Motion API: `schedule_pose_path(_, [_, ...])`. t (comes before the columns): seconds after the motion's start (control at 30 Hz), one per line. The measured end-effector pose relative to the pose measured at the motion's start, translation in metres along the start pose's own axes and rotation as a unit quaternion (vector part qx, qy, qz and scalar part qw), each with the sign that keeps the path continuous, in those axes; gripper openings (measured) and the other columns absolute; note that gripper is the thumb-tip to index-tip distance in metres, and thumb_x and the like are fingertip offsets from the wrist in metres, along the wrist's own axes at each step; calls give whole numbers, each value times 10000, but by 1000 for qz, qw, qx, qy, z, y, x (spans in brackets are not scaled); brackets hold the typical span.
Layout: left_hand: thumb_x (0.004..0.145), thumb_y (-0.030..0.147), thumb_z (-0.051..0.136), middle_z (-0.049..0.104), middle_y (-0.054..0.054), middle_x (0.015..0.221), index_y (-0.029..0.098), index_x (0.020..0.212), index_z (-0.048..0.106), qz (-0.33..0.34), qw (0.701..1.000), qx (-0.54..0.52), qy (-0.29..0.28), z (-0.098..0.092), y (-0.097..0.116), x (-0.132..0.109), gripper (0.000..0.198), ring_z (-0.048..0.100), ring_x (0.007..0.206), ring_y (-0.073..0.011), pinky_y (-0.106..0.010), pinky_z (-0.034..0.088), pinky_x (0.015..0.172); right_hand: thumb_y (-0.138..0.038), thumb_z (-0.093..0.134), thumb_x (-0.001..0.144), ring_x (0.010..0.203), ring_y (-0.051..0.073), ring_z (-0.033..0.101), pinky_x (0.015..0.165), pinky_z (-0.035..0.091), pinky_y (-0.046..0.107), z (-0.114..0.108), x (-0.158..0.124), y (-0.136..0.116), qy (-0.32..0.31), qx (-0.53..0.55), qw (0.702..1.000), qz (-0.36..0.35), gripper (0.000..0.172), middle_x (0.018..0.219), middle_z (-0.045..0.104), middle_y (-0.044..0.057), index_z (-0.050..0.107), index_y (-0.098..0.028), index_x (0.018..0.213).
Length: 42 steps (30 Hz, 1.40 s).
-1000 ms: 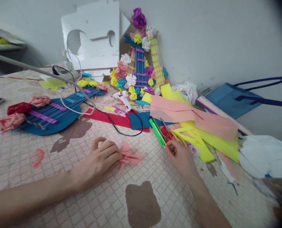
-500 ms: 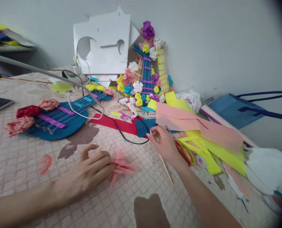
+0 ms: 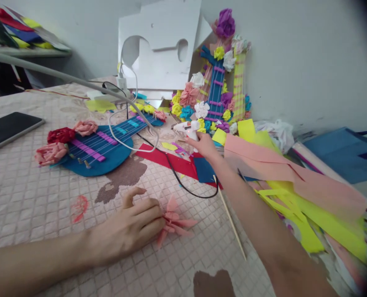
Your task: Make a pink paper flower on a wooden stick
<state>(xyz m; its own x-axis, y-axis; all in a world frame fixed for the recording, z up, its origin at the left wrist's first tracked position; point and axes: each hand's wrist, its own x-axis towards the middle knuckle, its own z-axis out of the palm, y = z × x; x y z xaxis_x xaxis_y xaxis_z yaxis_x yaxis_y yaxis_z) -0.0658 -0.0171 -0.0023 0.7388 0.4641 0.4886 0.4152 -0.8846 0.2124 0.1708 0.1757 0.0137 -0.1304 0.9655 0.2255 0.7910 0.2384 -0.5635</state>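
My left hand (image 3: 137,225) rests on the table with its fingers curled onto a pink paper flower (image 3: 175,222), whose pointed petals spread out to the right. The fingertips on the flower are partly hidden. My right hand (image 3: 205,145) is stretched forward and closed around the handle of a white glue gun (image 3: 188,128), with the nozzle pointing left. A thin wooden stick (image 3: 231,220) lies on the table beneath my right forearm. Left of the glue gun lies a blue paper guitar (image 3: 109,163) with strings, purple strips and paper roses.
Flower-covered paper guitars (image 3: 216,86) and white cut-out boards (image 3: 161,66) lean against the wall. Pink paper sheets (image 3: 260,159) and yellow strips (image 3: 313,214) lie right. A white cable (image 3: 130,148) loops over the guitar. A phone (image 3: 13,128) and a blue bag (image 3: 344,152) flank the table.
My right hand has let go of the wooden stick and reached forward to take hold of the glue gun. My left hand stays at the pink flower. The view has shifted left.
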Motion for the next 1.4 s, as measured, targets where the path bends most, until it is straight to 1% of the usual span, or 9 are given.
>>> schedule_pose_path(0.1, [1003, 143, 251, 655, 3, 856, 184, 960, 598, 2, 1000, 5, -3, 0, -1, -1, 352, 542, 873, -144, -392, 219, 986, -476, 582, 798, 627, 171, 606, 544, 442, 253, -31, -37, -8, 2, 88, 996, 2, 351, 724, 652, 30, 628, -145, 904])
schedule_pose_path(0.17, [1002, 139, 251, 662, 3, 859, 187, 963, 597, 2, 1000, 9, -3, 0, -2, -1, 351, 545, 873, -142, -391, 233, 984, -513, 600, 783, 541, 144, 579, 502, 436, 243, -55, -73, -13, -29, 165, 986, 24, 359, 654, 613, 4, 605, -159, 841])
schedule_pose_path(0.27, [1001, 132, 240, 666, -3, 863, 181, 949, 596, 11, 1000, 11, -2, -1, -3, -2, 364, 552, 873, -141, -386, 253, 980, -483, 638, 769, 533, 136, 550, 462, 401, 225, -84, -130, -21, -55, 109, 991, 60, 315, 614, 599, 3, 599, -173, 729])
schedule_pose_path(0.37, [998, 121, 238, 667, -15, 884, 168, 958, 598, 21, 1000, 19, -13, -2, -3, -2, 366, 561, 904, -147, -380, 263, 977, -444, 633, 779, 601, 159, 570, 498, 431, 238, -95, -175, -29, -110, 87, 989, 38, 233, 673, 610, -2, 610, -215, 820])
schedule_pose_path(0.47, [998, 118, 238, 670, -24, 904, 162, 963, 600, 27, 999, 29, -10, -1, -2, -3, 367, 565, 917, -148, -378, 262, 978, -406, 614, 797, 605, 160, 563, 508, 442, 244, -94, -199, -37, -171, 76, 982, 3, 176, 682, 587, -11, 585, -247, 866])
schedule_pose_path(0.67, [1000, 126, 253, 674, -5, 858, 172, 883, 596, 31, 998, 53, 9, -2, -1, -1, 365, 563, 884, -140, -383, 249, 985, -329, 546, 865, 561, 106, 485, 498, 389, 225, -91, -211, -46, -272, 36, 961, -26, 219, 678, 474, -33, 422, -218, 722])
schedule_pose_path(0.8, [1006, 152, 244, 671, -1, 822, 171, 867, 591, 36, 998, 59, 7, -3, 0, 2, 375, 564, 830, -134, -356, 286, 954, -309, 499, 899, 586, 97, 471, 523, 379, 224, -88, -215, -46, -307, 29, 951, -28, 243, 709, 457, -30, 381, -210, 711])
schedule_pose_path(1.1, [986, 159, 337, 658, 15, 830, 186, 884, 574, 33, 998, 55, -10, -3, 0, 2, 259, 560, 854, -118, -293, 322, 926, -262, 499, 897, 584, 93, 465, 516, 377, 213, -85, -212, -49, -305, 12, 952, -37, 235, 695, 430, -37, 374, -210, 706])
schedule_pose_path(1.4, [972, 139, 352, 661, -8, 896, 199, 945, 555, 30, 999, 7, -34, -4, -2, 0, 213, 568, 907, -145, -305, 376, 866, -262, 487, 898, 605, 110, 487, 534, 409, 229, -81, -213, -46, -290, 9, 956, -54, 182, 720, 439, -23, 398, -217, 745])
